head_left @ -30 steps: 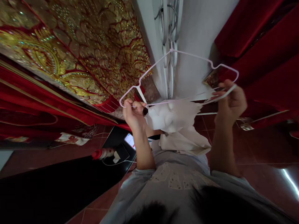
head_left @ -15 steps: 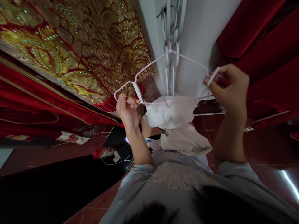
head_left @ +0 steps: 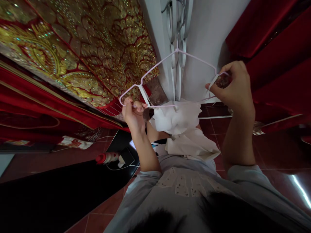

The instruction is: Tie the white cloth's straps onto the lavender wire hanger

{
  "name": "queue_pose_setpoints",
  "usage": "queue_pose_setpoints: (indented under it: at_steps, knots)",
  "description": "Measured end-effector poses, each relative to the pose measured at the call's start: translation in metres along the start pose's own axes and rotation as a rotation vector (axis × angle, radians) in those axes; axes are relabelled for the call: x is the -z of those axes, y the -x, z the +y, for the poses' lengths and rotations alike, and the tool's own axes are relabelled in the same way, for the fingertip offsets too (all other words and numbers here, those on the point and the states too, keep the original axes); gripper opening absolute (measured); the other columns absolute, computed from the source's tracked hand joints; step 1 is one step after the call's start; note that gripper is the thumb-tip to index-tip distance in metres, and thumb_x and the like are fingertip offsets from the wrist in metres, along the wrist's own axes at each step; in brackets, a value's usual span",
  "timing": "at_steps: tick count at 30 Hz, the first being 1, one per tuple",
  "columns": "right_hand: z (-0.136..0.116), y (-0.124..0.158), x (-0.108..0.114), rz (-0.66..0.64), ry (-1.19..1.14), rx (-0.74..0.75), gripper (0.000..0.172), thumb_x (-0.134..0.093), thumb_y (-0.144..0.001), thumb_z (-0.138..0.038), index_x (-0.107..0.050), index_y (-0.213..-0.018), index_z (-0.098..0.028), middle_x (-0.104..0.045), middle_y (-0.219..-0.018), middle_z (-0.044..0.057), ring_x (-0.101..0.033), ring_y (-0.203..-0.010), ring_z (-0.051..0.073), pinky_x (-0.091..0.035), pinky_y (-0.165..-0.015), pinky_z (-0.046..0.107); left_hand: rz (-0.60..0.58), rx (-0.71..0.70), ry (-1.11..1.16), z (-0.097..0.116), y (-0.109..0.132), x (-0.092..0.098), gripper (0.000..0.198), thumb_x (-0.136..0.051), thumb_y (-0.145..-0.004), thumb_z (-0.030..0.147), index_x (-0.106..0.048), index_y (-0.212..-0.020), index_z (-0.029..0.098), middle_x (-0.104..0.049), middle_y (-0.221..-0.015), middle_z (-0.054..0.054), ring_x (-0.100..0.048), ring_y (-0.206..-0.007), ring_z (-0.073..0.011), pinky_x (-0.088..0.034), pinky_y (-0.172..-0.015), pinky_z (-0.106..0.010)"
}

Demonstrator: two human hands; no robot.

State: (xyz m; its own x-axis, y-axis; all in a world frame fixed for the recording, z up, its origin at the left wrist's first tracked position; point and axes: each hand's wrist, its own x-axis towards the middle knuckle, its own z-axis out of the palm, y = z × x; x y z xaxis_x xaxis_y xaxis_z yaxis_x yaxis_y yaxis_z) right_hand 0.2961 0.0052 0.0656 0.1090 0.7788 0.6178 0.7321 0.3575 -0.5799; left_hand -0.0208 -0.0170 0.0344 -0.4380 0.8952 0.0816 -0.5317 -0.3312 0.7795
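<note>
A pale pink clothes hanger (head_left: 159,64) hangs by its hook from a scrolled white metal rack (head_left: 173,26). My left hand (head_left: 133,113) is closed around the hanger's lower left corner, beside a white strap (head_left: 144,95) looped over that side. At the right end, my right hand (head_left: 236,85) has its thumb hooked behind another white strap (head_left: 213,84), with fingers curled by the hanger's tip. This strap sits in the notch of the right shoulder. A thin white garment (head_left: 176,118) with ruffled edges hangs below the lower bar, above my lap.
Gold-sequinned red garments (head_left: 102,42) hang close on the left, and dark red fabric (head_left: 279,64) on the right. A black tabletop (head_left: 60,191) at lower left bears a red-capped bottle (head_left: 107,158) and a dark device with a white cable. Red tiles (head_left: 274,152) cover the floor.
My right hand has moved slightly left and up, bringing the right strap from the hanger's outer end to its shoulder notch. My left hand stays nearly still on the hanger.
</note>
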Motion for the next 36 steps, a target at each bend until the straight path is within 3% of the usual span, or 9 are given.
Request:
queue_pose_setpoints:
  at_steps: [5, 7, 11, 13, 19, 23, 28, 32, 36]
  knots:
    - [-0.008, 0.022, -0.007, 0.573, -0.187, 0.252, 0.013, -0.065, -0.081, -0.023, -0.055, -0.089, -0.026, -0.051, -0.092, 0.005, -0.055, -0.089, 0.022, -0.049, -0.082, 0.042, 0.018, 0.041, 0.009, -0.003, 0.002, -0.002, 0.036, -0.038, -0.112, 0.017, -0.054, -0.08, 0.021, -0.038, -0.045, 0.007, -0.057, -0.046, -0.0139, -0.048, -0.058, -0.023]
    - [-0.018, 0.041, -0.009, 0.442, -0.235, 0.249, 0.004, -0.062, -0.09, -0.026, -0.062, -0.094, -0.027, -0.057, -0.093, 0.005, -0.057, -0.086, 0.021, -0.05, -0.08, 0.041, 0.019, 0.039, 0.012, -0.004, 0.001, -0.001, 0.036, -0.039, -0.112, 0.019, -0.053, -0.08, 0.021, -0.037, -0.045, 0.008, -0.058, -0.047, -0.0145, -0.048, -0.058, -0.023]
    - [-0.037, 0.082, -0.018, -0.27, -0.271, 0.138, 0.034, -0.066, -0.094, -0.028, -0.066, -0.128, -0.031, -0.066, -0.121, 0.006, -0.058, -0.072, 0.013, -0.053, -0.066, 0.033, -0.029, -0.008, 0.02, -0.008, 0.001, 0.003, 0.027, -0.055, -0.108, 0.026, -0.054, -0.081, 0.021, -0.037, -0.047, 0.009, -0.057, -0.048, -0.014, -0.049, -0.06, -0.023]
    - [-0.04, 0.097, -0.026, -0.391, -0.27, 0.046, 0.046, -0.07, -0.092, -0.03, -0.062, -0.136, -0.031, -0.061, -0.13, 0.007, -0.056, -0.069, 0.01, -0.057, -0.068, 0.034, -0.066, -0.024, 0.033, -0.012, 0.004, 0.006, 0.025, -0.062, -0.105, 0.029, -0.054, -0.082, 0.021, -0.039, -0.048, 0.009, -0.056, -0.049, -0.0131, -0.05, -0.062, -0.022]
    - [-0.04, 0.107, -0.04, -0.271, -0.323, -0.054, 0.039, -0.069, -0.093, -0.031, -0.063, -0.132, -0.034, -0.057, -0.132, 0.006, -0.05, -0.07, 0.01, -0.058, -0.076, 0.035, -0.104, -0.008, -0.002, -0.03, 0.022, 0.009, 0.034, -0.086, -0.084, 0.046, -0.065, -0.088, 0.02, -0.068, -0.077, 0.0, -0.07, -0.077, -0.0141, -0.054, -0.071, -0.022]
    - [-0.04, 0.102, -0.043, -0.298, -0.32, -0.069, 0.041, -0.068, -0.094, -0.033, -0.062, -0.134, -0.035, -0.057, -0.132, 0.006, -0.051, -0.07, 0.01, -0.059, -0.075, 0.036, -0.243, 0.044, -0.313, -0.03, 0.035, 0.011, 0.032, -0.082, -0.087, 0.049, -0.076, -0.09, 0.018, -0.075, -0.091, -0.006, -0.07, -0.087, -0.016, -0.054, -0.082, -0.025]
    - [-0.035, 0.1, -0.039, -0.255, -0.319, -0.074, 0.034, -0.068, -0.093, -0.032, -0.065, -0.127, -0.034, -0.058, -0.129, 0.005, -0.051, -0.07, 0.009, -0.057, -0.074, 0.034, -0.436, 0.014, -0.578, 0.001, 0.048, 0.014, 0.029, -0.072, -0.1, 0.044, -0.081, -0.091, 0.018, -0.077, -0.095, -0.009, -0.069, -0.092, -0.0181, -0.053, -0.089, -0.028]
    - [-0.031, 0.097, -0.036, -0.225, -0.327, -0.079, 0.031, -0.069, -0.093, -0.031, -0.068, -0.123, -0.032, -0.058, -0.126, 0.004, -0.05, -0.068, 0.008, -0.056, -0.071, 0.032, -0.576, 0.075, -0.594, 0.03, 0.055, 0.015, 0.035, -0.071, -0.1, 0.05, -0.083, -0.099, 0.018, -0.078, -0.096, -0.012, -0.07, -0.091, -0.021, -0.055, -0.079, -0.029]
    - [-0.03, 0.096, -0.033, -0.203, -0.346, -0.062, 0.029, -0.07, -0.092, -0.029, -0.069, -0.121, -0.032, -0.058, -0.124, 0.004, -0.051, -0.07, 0.009, -0.056, -0.073, 0.033, -0.471, 0.051, -0.312, 0.041, 0.048, 0.014, 0.042, -0.078, -0.091, 0.057, -0.081, -0.097, 0.016, -0.075, -0.092, -0.014, -0.073, -0.09, -0.0248, -0.055, -0.061, -0.027]
